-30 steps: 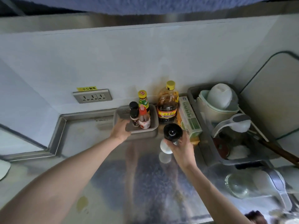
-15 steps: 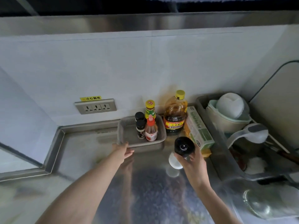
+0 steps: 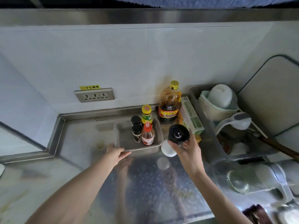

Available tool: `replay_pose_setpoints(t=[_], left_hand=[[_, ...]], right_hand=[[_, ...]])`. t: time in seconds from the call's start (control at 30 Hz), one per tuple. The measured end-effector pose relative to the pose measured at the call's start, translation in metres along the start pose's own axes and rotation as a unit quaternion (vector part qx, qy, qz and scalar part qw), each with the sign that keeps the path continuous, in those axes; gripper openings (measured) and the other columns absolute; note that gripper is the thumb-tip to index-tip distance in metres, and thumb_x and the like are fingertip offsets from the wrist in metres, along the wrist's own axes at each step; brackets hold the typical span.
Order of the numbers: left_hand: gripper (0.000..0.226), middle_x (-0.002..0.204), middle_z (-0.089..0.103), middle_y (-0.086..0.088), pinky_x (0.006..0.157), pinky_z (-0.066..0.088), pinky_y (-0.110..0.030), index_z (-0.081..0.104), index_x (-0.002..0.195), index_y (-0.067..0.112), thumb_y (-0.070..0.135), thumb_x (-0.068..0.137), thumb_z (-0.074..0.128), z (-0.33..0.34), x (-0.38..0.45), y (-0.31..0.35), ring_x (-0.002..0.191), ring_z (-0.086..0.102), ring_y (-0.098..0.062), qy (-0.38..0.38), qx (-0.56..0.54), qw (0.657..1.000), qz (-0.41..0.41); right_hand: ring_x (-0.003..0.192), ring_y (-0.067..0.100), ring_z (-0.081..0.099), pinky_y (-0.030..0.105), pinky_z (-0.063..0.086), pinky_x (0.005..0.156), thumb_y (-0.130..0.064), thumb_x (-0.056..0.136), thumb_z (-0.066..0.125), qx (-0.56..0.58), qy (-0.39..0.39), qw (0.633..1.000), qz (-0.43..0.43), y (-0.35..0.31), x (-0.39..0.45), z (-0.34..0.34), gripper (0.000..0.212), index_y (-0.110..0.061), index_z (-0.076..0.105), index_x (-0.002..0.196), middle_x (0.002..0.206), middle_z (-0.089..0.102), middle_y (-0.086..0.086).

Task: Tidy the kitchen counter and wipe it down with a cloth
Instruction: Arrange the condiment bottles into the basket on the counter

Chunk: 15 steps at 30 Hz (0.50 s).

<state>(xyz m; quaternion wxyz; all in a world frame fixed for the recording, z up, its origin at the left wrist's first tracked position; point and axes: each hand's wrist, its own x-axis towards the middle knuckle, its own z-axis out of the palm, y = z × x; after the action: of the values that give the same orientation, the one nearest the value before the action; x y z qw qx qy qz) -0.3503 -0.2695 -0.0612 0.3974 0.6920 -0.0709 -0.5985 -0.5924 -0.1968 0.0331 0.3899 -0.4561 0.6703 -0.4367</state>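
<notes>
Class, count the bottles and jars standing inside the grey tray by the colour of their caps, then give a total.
Black caps: 2, the rear jar and the front jar.
Yellow caps: 1, the green-labelled bottle.
Red caps: 1, the sauce bottle.
Total: 4 in the grey tray.

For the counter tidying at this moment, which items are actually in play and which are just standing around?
In play:
left hand gripping the grey tray
right hand holding the black-capped bottle
bottles in the tray

Standing around:
oil bottle
green box
dish rack
wall socket
</notes>
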Motion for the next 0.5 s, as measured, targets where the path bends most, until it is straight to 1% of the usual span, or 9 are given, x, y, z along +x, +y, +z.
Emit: replay_pose_setpoints(t=[0.1, 0.2, 0.27, 0.3, 0.33, 0.37, 0.4, 0.43, 0.5], left_hand=[[0.037, 0.115, 0.054, -0.029, 0.036, 0.053, -0.031, 0.041, 0.121, -0.004, -0.017, 0.087, 0.044, -0.017, -0.009, -0.014, 0.065, 0.061, -0.037, -0.01, 0.012, 1.0, -0.01], [0.039, 0.086, 0.059, -0.021, 0.035, 0.051, -0.027, 0.04, 0.124, -0.003, -0.014, 0.088, 0.047, -0.029, -0.022, -0.024, 0.049, 0.065, -0.031, -0.023, 0.03, 0.999, -0.017], [0.04, 0.072, 0.063, -0.019, 0.037, 0.052, -0.025, 0.038, 0.126, -0.004, -0.007, 0.088, 0.052, -0.037, -0.029, -0.026, 0.04, 0.064, -0.022, -0.04, 0.096, 0.994, -0.03], [0.047, 0.073, 0.065, -0.018, 0.043, 0.054, -0.025, 0.037, 0.129, -0.004, 0.0, 0.087, 0.058, -0.041, -0.032, -0.023, 0.043, 0.065, -0.02, -0.047, 0.154, 0.986, -0.034], [0.057, 0.083, 0.065, -0.019, 0.054, 0.057, -0.028, 0.035, 0.133, -0.003, 0.007, 0.085, 0.064, -0.046, -0.033, -0.017, 0.055, 0.068, -0.021, -0.05, 0.223, 0.973, -0.029], [0.068, 0.1, 0.062, -0.02, 0.069, 0.056, -0.032, 0.032, 0.137, -0.001, 0.014, 0.082, 0.069, -0.051, -0.036, -0.008, 0.075, 0.069, -0.026, -0.047, 0.302, 0.952, -0.002], [0.079, 0.114, 0.057, -0.02, 0.083, 0.051, -0.035, 0.03, 0.139, 0.001, 0.021, 0.077, 0.075, -0.056, -0.038, 0.002, 0.097, 0.064, -0.03, -0.042, 0.363, 0.93, 0.044], [0.089, 0.121, 0.053, -0.015, 0.09, 0.047, -0.034, 0.032, 0.139, 0.005, 0.028, 0.069, 0.081, -0.061, -0.04, 0.014, 0.11, 0.058, -0.029, -0.052, 0.396, 0.912, 0.096], [0.094, 0.117, 0.054, 0.004, 0.088, 0.044, -0.024, 0.043, 0.128, 0.021, 0.045, 0.049, 0.088, -0.071, -0.052, 0.038, 0.113, 0.055, -0.015, -0.146, 0.393, 0.889, 0.185]], right_hand=[[0.097, 0.001, 0.064, 0.033, 0.052, 0.087, -0.034, 0.068, 0.081, 0.005, -0.035, 0.999, -0.007, -0.011, -0.006, 0.006, 0.05, -0.039, 0.052, 0.109, 0.102, 0.068, -0.016], [0.099, 0.004, 0.064, 0.038, 0.052, 0.09, -0.047, 0.063, 0.078, -0.006, -0.079, 0.997, -0.017, -0.023, -0.012, 0.015, 0.053, -0.036, 0.053, 0.109, 0.104, 0.069, -0.012], [0.099, 0.004, 0.063, 0.038, 0.052, 0.09, -0.046, 0.066, 0.078, -0.025, -0.111, 0.993, -0.025, -0.032, -0.015, 0.023, 0.053, -0.031, 0.054, 0.111, 0.104, 0.069, -0.012], [0.098, 0.004, 0.063, 0.037, 0.052, 0.089, -0.043, 0.067, 0.078, -0.032, -0.126, 0.991, -0.028, -0.038, -0.015, 0.028, 0.052, -0.029, 0.054, 0.111, 0.104, 0.068, -0.012], [0.096, 0.004, 0.063, 0.036, 0.052, 0.088, -0.041, 0.069, 0.078, -0.038, -0.141, 0.989, -0.033, -0.043, -0.015, 0.034, 0.049, -0.028, 0.054, 0.111, 0.102, 0.068, -0.012], [0.094, 0.005, 0.063, 0.036, 0.053, 0.086, -0.039, 0.07, 0.078, -0.044, -0.154, 0.986, -0.04, -0.048, -0.014, 0.041, 0.048, -0.028, 0.055, 0.11, 0.1, 0.068, -0.012], [0.093, 0.006, 0.064, 0.036, 0.053, 0.085, -0.039, 0.07, 0.078, -0.052, -0.169, 0.983, -0.049, -0.053, -0.014, 0.049, 0.047, -0.027, 0.055, 0.109, 0.099, 0.068, -0.012], [0.093, 0.007, 0.064, 0.036, 0.053, 0.085, -0.039, 0.07, 0.078, -0.065, -0.184, 0.979, -0.057, -0.057, -0.011, 0.06, 0.047, -0.027, 0.054, 0.109, 0.098, 0.067, -0.012], [0.093, 0.011, 0.064, 0.037, 0.053, 0.084, -0.039, 0.07, 0.077, -0.082, -0.215, 0.971, -0.069, -0.065, -0.007, 0.082, 0.048, -0.024, 0.051, 0.108, 0.096, 0.067, -0.009]])
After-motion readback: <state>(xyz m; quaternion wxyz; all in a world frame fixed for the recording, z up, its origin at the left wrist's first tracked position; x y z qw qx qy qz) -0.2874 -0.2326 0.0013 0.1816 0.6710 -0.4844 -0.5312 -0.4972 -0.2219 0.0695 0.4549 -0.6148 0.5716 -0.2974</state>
